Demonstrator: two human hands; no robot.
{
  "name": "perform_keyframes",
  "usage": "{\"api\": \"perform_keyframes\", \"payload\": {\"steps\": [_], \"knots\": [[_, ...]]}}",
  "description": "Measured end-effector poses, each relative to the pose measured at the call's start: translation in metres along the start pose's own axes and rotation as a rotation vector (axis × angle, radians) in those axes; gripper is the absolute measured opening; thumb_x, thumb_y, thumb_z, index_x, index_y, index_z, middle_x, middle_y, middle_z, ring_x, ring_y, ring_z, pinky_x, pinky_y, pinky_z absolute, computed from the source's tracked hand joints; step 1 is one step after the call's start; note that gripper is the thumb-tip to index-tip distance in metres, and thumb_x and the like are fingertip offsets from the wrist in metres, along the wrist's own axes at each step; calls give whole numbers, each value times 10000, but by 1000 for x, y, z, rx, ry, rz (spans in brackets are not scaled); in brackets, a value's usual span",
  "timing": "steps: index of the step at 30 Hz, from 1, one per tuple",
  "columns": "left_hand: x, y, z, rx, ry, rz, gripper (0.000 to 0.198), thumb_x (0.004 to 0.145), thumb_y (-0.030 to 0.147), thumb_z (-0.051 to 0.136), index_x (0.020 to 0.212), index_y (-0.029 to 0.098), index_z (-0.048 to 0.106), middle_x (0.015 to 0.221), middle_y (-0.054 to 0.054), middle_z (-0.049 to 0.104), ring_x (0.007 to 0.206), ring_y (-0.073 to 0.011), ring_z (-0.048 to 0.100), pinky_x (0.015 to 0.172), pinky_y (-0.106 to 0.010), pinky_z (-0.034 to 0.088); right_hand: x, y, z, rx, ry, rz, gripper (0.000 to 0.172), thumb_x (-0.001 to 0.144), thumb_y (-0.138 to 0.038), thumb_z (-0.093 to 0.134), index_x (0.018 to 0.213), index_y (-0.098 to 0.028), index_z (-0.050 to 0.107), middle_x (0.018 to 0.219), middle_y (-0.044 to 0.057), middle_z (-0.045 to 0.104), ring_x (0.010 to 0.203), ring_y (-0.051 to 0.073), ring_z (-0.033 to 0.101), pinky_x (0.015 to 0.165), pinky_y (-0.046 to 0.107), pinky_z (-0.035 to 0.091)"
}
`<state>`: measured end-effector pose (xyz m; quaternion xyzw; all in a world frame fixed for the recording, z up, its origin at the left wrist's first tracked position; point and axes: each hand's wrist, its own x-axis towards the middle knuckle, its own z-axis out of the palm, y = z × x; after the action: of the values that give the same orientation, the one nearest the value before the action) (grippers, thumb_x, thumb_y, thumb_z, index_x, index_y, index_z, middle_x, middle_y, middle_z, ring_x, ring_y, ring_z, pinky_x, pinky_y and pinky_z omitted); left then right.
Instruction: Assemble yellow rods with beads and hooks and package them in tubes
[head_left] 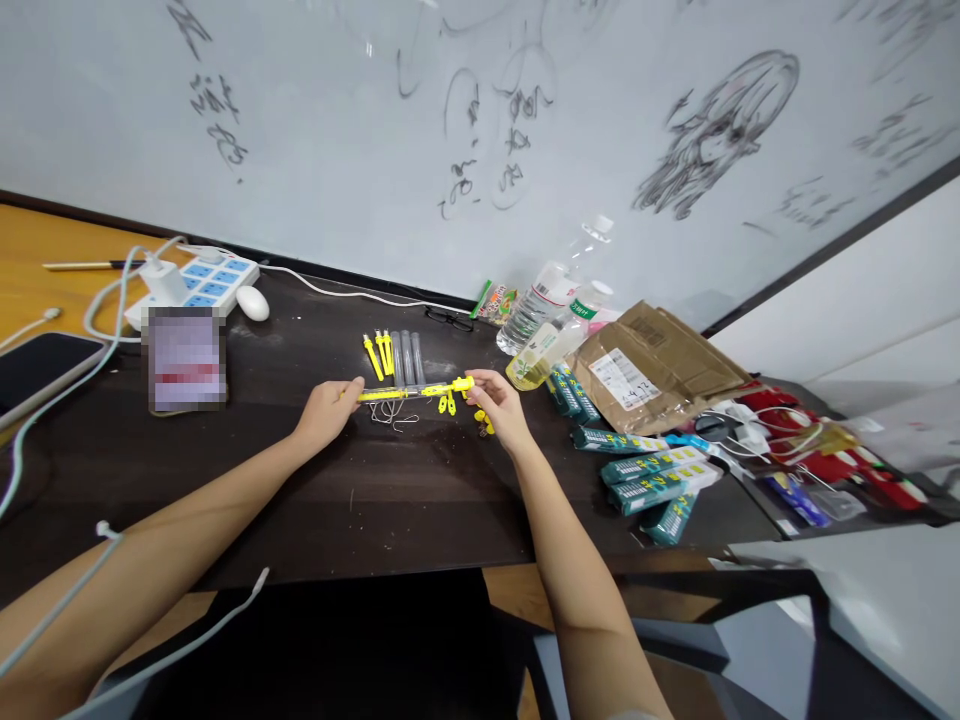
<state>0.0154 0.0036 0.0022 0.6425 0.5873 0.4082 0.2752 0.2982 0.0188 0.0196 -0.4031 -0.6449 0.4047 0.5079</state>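
My left hand (pixel 326 412) is closed around the left end of a long yellow plastic rod (pixel 382 396), which runs level into a clear tube. My right hand (pixel 501 408) pinches the yellow end piece (pixel 463 384) at the right end of the same assembly. Behind it, several clear tubes (pixel 407 350) lie side by side next to several short yellow plastic pieces (pixel 379 352). Bent metal wires (pixel 390 413) lie just in front of the rod. Small yellow parts (pixel 448 404) sit below its right half, and small round yellow pieces (pixel 487 424) lie beside my right fingers.
A power strip (pixel 217 285), a white mouse (pixel 253 303) and a blurred-screen phone (pixel 186 360) are at left. Bottles (pixel 529 305), a cardboard parcel (pixel 652 365) and several green boxes (pixel 652 480) crowd the right. A whiteboard (pixel 337 150) stands behind; white cables (pixel 180 640) cross my left arm.
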Motion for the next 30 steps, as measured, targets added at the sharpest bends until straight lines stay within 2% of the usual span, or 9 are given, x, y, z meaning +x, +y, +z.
{"api": "perform_keyframes", "payload": {"steps": [12,30], "knots": [[0,0,0,6,-9,-40,488,819,511,351,452,189,366,450,14,439,472,-117,404,515,-242,272,-2,-6,6,38,-34,-3,294,765,-398,666,1000,-224,633,901,28,615,754,125,565,683,266,511],[-1,2,0,-5,-26,-22,490,816,509,356,440,196,376,430,4,476,445,-125,421,491,-243,282,-5,-5,9,25,-96,28,343,745,-425,678,1001,-206,613,851,30,626,700,125,565,662,283,500]]}}
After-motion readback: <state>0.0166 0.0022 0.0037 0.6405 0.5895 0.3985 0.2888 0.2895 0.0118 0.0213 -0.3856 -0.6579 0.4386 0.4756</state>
